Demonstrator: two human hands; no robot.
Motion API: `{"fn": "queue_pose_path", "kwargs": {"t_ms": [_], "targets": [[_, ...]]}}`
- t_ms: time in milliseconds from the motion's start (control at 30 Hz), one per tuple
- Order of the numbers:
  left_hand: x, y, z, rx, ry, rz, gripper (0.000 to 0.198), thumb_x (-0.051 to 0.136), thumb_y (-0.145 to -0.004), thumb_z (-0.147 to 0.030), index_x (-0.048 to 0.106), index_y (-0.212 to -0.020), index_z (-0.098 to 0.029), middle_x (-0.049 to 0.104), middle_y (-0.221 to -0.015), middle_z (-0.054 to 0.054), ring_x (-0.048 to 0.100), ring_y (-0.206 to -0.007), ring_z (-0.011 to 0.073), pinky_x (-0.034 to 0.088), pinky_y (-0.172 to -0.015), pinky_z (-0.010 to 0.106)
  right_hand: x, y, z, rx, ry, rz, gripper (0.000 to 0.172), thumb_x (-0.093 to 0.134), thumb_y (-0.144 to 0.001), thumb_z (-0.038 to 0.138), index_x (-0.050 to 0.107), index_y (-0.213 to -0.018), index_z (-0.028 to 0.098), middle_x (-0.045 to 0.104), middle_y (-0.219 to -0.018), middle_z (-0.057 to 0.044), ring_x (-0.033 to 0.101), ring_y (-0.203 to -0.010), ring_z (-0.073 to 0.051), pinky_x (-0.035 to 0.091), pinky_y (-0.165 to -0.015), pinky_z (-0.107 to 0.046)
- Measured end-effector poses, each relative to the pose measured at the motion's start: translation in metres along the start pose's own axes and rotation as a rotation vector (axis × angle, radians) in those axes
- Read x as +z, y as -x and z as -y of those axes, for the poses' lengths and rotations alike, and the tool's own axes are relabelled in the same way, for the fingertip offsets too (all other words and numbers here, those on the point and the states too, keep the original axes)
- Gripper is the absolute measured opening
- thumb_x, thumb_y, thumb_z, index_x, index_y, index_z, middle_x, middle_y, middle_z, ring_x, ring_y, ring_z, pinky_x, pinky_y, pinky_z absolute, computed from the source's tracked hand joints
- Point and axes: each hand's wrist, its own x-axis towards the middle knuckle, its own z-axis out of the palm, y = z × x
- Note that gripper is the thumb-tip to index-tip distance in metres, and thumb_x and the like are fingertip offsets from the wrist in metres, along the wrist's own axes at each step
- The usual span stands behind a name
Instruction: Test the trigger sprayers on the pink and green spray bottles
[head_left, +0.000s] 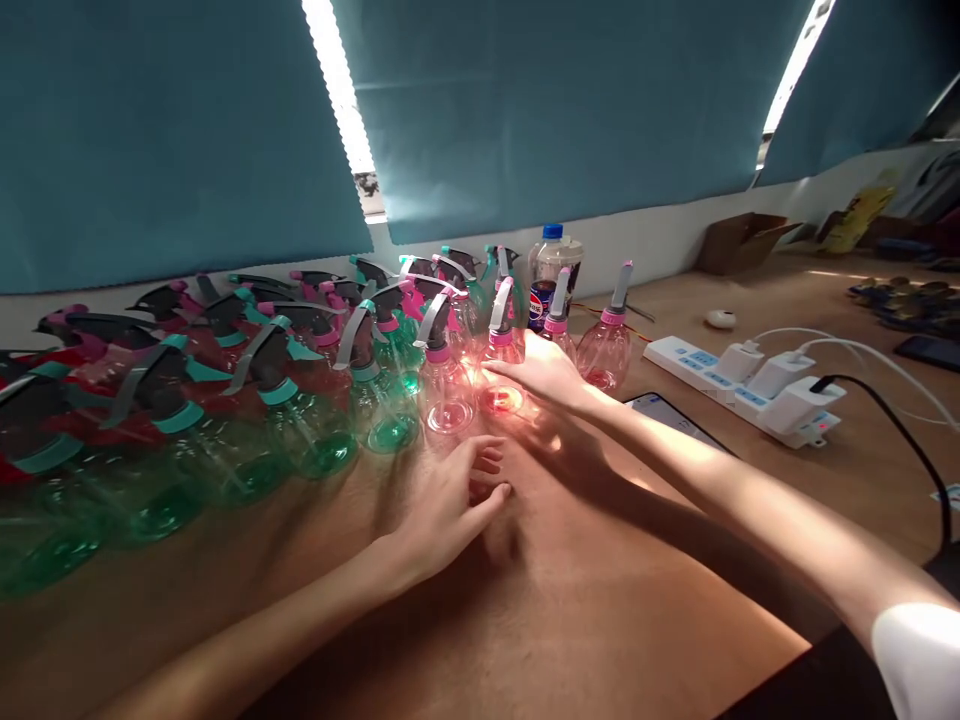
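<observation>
My right hand (551,372) reaches in from the right, wrapped round the side of a clear pink spray bottle (504,395) that stands upright on the table. The thumb lies across the bottle's front; the other fingers are mostly hidden. Lower and to the left, my left hand (450,495) hovers low over the table with fingers loosely curled, thumb apart, and nothing in it. Just beyond it stands another pink spray bottle (448,395), with a green spray bottle (386,420) to its left. Two more pink bottles, one at the far right (606,350), stand behind my right hand.
Several green and pink spray bottles with grey triggers fill the left side. A Pepsi bottle (541,300) stands by the wall. To the right lie a phone (675,420), a power strip (697,365) with chargers and cables, a white earbud case (720,319) and a cardboard box (742,243).
</observation>
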Motion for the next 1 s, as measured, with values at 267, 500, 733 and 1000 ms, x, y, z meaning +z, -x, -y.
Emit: {"fn": "queue_pose_path", "kwargs": {"t_ms": [267, 500, 733, 1000], "targets": [[0.006, 0.003, 0.0, 0.022, 0.012, 0.007, 0.027, 0.056, -0.091, -0.028, 0.053, -0.116, -0.018, 0.065, -0.113, 0.011, 0.069, -0.096, 0.0218, 0.06, -0.079, 0.036, 0.006, 0.004, -0.001, -0.04, -0.003, 0.002, 0.031, 0.064, -0.089, 0.041, 0.065, -0.111, 0.019, 0.07, -0.111, -0.011, 0.064, -0.107, -0.029, 0.048, -0.091, -0.038], [-0.003, 0.003, -0.011, 0.009, 0.02, -0.126, 0.015, 0.055, -0.093, -0.032, 0.059, -0.1, -0.02, 0.068, -0.094, 0.005, 0.065, -0.077, 0.0164, 0.052, -0.06, 0.026, -0.012, 0.042, -0.001, -0.055, 0.076, 0.029, 0.044, 0.06, -0.088, 0.059, 0.062, -0.11, 0.021, 0.072, -0.1, -0.011, 0.068, -0.096, -0.032, 0.052, -0.08, -0.042], [-0.017, -0.003, -0.028, 0.112, -0.014, -0.373, 0.025, 0.064, -0.087, -0.036, 0.055, -0.104, -0.02, 0.061, -0.101, 0.003, 0.061, -0.082, 0.0157, 0.052, -0.074, 0.031, -0.034, 0.093, 0.007, -0.071, 0.13, 0.08, 0.054, 0.057, -0.086, 0.067, 0.057, -0.11, 0.019, 0.072, -0.099, -0.011, 0.07, -0.087, -0.035, 0.05, -0.067, -0.041], [-0.015, -0.013, -0.059, 0.185, 0.008, -0.206, 0.063, 0.072, -0.081, -0.037, 0.045, -0.135, -0.023, 0.055, -0.133, 0.011, 0.057, -0.119, 0.0286, 0.047, -0.102, 0.045, -0.032, 0.122, 0.028, -0.23, 0.057, 0.137, 0.04, 0.067, -0.085, 0.051, 0.056, -0.11, 0.021, 0.068, -0.107, -0.01, 0.069, -0.08, -0.027, 0.047, -0.06, -0.035]]}}
